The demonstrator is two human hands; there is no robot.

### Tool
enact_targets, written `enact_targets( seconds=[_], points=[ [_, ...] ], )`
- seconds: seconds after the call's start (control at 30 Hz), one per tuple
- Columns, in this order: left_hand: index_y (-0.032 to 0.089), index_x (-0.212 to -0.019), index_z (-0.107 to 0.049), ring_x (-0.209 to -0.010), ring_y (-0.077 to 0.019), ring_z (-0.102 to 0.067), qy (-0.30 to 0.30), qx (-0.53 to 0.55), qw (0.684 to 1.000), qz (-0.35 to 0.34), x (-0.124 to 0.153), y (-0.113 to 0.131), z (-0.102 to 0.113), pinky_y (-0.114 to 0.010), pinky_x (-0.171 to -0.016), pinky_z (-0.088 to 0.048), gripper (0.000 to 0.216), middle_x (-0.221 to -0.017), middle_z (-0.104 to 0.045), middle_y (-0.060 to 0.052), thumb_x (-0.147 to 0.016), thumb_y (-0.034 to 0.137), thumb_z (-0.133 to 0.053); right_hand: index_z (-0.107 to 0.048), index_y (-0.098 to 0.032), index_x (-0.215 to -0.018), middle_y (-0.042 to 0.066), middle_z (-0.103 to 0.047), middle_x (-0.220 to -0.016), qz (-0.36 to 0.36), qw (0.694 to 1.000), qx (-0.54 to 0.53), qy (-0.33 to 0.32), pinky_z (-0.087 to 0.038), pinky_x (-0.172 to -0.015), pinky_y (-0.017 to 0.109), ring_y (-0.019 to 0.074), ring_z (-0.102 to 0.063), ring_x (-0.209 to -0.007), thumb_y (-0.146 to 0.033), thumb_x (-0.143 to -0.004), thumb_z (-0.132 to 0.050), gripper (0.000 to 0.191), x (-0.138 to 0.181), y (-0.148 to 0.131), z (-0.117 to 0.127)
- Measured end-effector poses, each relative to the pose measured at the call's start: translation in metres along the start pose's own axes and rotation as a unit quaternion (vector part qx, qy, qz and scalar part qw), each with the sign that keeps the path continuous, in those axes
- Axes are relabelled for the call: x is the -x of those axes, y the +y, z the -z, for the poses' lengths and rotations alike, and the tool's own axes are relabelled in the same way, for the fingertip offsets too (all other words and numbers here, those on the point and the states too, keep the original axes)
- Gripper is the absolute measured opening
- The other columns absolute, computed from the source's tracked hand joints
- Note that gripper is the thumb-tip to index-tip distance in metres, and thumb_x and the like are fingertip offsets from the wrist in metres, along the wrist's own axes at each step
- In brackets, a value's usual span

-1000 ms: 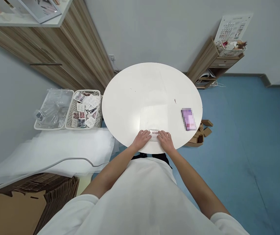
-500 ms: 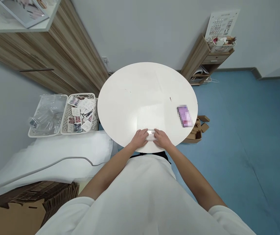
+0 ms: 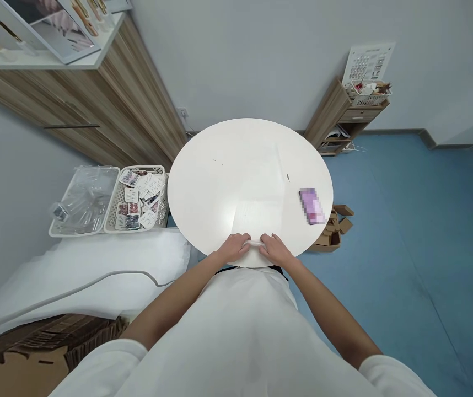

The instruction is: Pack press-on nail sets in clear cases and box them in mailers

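At the near edge of the round white table (image 3: 203, 182), my left hand (image 3: 234, 248) and my right hand (image 3: 275, 250) face each other, fingers closed. Between them they hold the two ends of a small whitish, see-through packet (image 3: 255, 243). It now shows as a narrow strip, and what is inside it cannot be made out. Just beyond my hands a pale rectangular patch (image 3: 258, 216) lies on the tabletop; whether it is clear film or a reflection I cannot tell.
A blurred purple object (image 3: 312, 206) and a tiny dark bit (image 3: 288, 177) lie on the table's right side. To the left stand a basket of printed cards (image 3: 166, 212) and a tray of clear plastic bags (image 3: 91, 196). Cardboard boxes (image 3: 327, 240) sit on the floor at right.
The packet, seen flat and broader before, now appears thinner, as if tilted or folded between my hands. My view has shifted, so the scene sits slightly lower.
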State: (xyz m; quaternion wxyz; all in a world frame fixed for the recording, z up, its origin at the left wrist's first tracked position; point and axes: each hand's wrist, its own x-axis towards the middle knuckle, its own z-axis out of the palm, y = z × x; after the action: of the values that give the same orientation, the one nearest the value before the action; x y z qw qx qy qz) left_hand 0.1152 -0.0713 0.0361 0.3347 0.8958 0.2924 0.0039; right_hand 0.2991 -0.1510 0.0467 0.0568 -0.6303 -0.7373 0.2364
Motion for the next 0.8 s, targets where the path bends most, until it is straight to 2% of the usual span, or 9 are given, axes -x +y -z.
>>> enact_targets(
  seconds=[0.1, 0.17, 0.33, 0.4, 0.5, 0.63, 0.7, 0.8],
  points=[
    [0.022, -0.102, -0.053, -0.100, -0.0208, -0.048, 0.024, 0.023, 0.999, 0.004, -0.010, -0.006, 0.007, -0.035, -0.086, -0.038, 0.033, -0.106, -0.054, -0.006, -0.083, 0.042, -0.036, -0.047, -0.019, -0.089, 0.005, -0.056, -0.090, -0.014, 1.000, -0.001, 0.021, -0.038, -0.081, 0.035, 0.0171, -0.052, -0.081, -0.031, -0.088, -0.029, 0.022, -0.009, 0.008, 0.007],
    [0.022, -0.100, -0.056, -0.100, -0.0212, -0.048, 0.018, 0.044, 0.999, 0.014, -0.018, -0.012, 0.010, -0.035, -0.086, -0.038, 0.033, -0.107, -0.053, -0.006, -0.079, 0.044, -0.043, -0.049, -0.019, -0.090, 0.006, -0.055, -0.093, -0.030, 0.999, -0.006, 0.024, -0.040, -0.075, 0.031, 0.0178, -0.051, -0.084, -0.033, -0.088, -0.031, 0.023, -0.015, 0.014, 0.008],
    [0.020, -0.082, -0.060, -0.074, -0.0179, -0.056, -0.074, 0.139, 0.978, 0.140, -0.032, -0.027, 0.011, -0.030, -0.066, -0.044, 0.029, -0.081, -0.061, -0.003, -0.079, 0.040, -0.039, -0.054, -0.020, -0.093, 0.007, -0.056, -0.090, -0.089, 0.996, -0.018, -0.002, -0.040, -0.069, 0.028, 0.0184, -0.053, -0.084, -0.033, -0.089, -0.031, 0.027, -0.034, 0.022, 0.002],
    [0.020, -0.079, -0.060, -0.071, -0.0175, -0.057, -0.090, 0.162, 0.967, 0.177, -0.035, -0.031, 0.009, -0.029, -0.061, -0.044, 0.028, -0.077, -0.062, -0.002, -0.078, 0.039, -0.040, -0.054, -0.020, -0.094, 0.007, -0.058, -0.091, -0.106, 0.994, -0.029, -0.013, -0.039, -0.068, 0.028, 0.0179, -0.055, -0.082, -0.032, -0.089, -0.031, 0.027, -0.042, 0.023, -0.003],
    [0.020, -0.088, -0.059, -0.081, -0.0181, -0.058, -0.037, 0.148, 0.965, 0.213, -0.034, -0.035, 0.006, -0.028, -0.067, -0.045, 0.022, -0.088, -0.063, -0.002, -0.073, 0.034, -0.050, -0.052, -0.021, -0.100, 0.006, -0.060, -0.092, -0.123, 0.992, -0.040, -0.005, -0.038, -0.069, 0.029, 0.0180, -0.055, -0.082, -0.032, -0.088, -0.034, 0.025, -0.052, 0.024, -0.009],
    [0.019, -0.095, -0.055, -0.087, -0.0207, -0.056, 0.016, 0.047, 0.966, 0.255, -0.026, -0.035, 0.004, -0.030, -0.071, -0.044, 0.029, -0.095, -0.060, -0.005, -0.071, 0.035, -0.055, -0.054, -0.021, -0.093, 0.006, -0.060, -0.088, -0.128, 0.992, -0.005, 0.021, -0.037, -0.071, 0.032, 0.0199, -0.054, -0.081, -0.036, -0.086, -0.038, 0.023, -0.056, 0.030, -0.014],
    [0.019, -0.098, -0.053, -0.091, -0.0229, -0.053, 0.044, -0.014, 0.968, 0.247, -0.021, -0.032, 0.005, -0.033, -0.072, -0.043, 0.031, -0.099, -0.058, -0.007, -0.071, 0.035, -0.055, -0.055, -0.021, -0.092, 0.008, -0.059, -0.090, -0.118, 0.992, 0.028, 0.046, -0.036, -0.075, 0.035, 0.0216, -0.052, -0.086, -0.037, -0.086, -0.038, 0.024, -0.052, 0.037, -0.015],
    [0.019, -0.107, -0.050, -0.104, -0.0270, -0.045, 0.108, -0.080, 0.971, 0.200, -0.014, -0.024, 0.006, -0.039, -0.080, -0.040, 0.036, -0.113, -0.051, -0.010, -0.073, 0.028, -0.053, -0.053, -0.020, -0.100, 0.012, -0.056, -0.105, -0.108, 0.986, 0.060, 0.112, -0.032, -0.084, 0.041, 0.0247, -0.048, -0.097, -0.032, -0.087, -0.038, 0.024, -0.038, 0.051, -0.016]
  ],
)
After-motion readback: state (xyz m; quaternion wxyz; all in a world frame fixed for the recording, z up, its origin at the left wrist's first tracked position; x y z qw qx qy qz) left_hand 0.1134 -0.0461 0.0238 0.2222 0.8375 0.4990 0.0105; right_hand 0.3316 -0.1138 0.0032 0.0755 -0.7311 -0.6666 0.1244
